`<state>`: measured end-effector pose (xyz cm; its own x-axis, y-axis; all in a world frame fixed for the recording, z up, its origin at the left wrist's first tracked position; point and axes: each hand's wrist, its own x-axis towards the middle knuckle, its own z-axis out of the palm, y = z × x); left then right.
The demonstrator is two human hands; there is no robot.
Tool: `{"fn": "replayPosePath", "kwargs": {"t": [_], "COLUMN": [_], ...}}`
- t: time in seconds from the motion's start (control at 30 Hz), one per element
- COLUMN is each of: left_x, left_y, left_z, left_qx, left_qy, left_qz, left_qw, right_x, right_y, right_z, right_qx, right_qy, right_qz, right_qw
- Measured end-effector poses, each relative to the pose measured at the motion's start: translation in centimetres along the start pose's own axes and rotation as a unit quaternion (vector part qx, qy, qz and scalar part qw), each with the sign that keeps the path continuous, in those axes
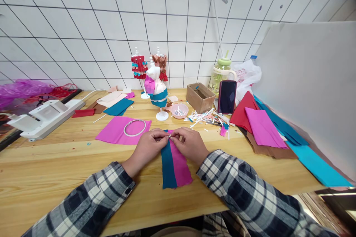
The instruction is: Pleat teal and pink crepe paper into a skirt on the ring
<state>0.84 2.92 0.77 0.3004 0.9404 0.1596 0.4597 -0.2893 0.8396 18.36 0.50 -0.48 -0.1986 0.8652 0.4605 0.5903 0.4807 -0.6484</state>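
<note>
My left hand point(150, 147) pinches the top end of a teal and magenta piece of crepe paper point(181, 168). On the same end, the fingers of my right hand point(190, 142) are closed, close against the left fingertips. A tiny white sliver point(170, 136) shows between the two hands; whether it is stuck to the paper I cannot tell. The paper hangs or lies toward me, teal on the left and magenta on the right. Left of it, a silver ring point(124, 129) rests on a flat magenta sheet point(111, 130).
Behind stand small dress forms in paper dresses, the nearest form point(158, 81) in front. Around a pink bowl point(175, 112) lie white paper scraps point(201, 117), a cardboard box point(204, 100) and a phone point(226, 97). Coloured sheets point(264, 127) are stacked right; a power strip point(52, 120) lies left.
</note>
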Motion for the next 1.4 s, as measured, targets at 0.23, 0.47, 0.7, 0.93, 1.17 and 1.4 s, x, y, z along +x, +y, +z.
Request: {"fn": "replayPosePath", "kwargs": {"t": [0.23, 0.47, 0.7, 0.93, 1.17, 1.4], "left_x": [-0.3, -0.3, -0.2, 0.3, 0.2, 0.1], "left_y": [0.3, -0.2, -0.4, -0.8, -1.2, -1.0], "left_z": [0.0, 0.3, 0.5, 0.0, -0.1, -0.1], "left_qx": [0.055, 0.069, 0.036, 0.025, 0.029, 0.047], "left_qy": [0.006, -0.012, -0.033, -0.038, -0.038, -0.053], "left_qz": [0.025, 0.046, 0.028, 0.007, 0.01, 0.054], "left_qw": [0.998, 0.996, 0.998, 0.999, 0.999, 0.996], "right_x": [-0.2, -0.3, -0.1, 0.1, 0.4, 0.3], "right_y": [-0.1, -0.6, -0.3, 0.0, 0.8, 0.4], "right_z": [0.0, -0.3, 0.3, 0.2, -0.3, 0.0], "right_qx": [-0.06, -0.174, -0.114, -0.063, -0.038, -0.051], "right_qy": [-0.014, -0.055, -0.042, -0.039, -0.042, -0.052], "right_qz": [-0.019, -0.031, -0.004, 0.004, -0.012, 0.005], "right_qw": [0.998, 0.983, 0.993, 0.997, 0.998, 0.997]}}
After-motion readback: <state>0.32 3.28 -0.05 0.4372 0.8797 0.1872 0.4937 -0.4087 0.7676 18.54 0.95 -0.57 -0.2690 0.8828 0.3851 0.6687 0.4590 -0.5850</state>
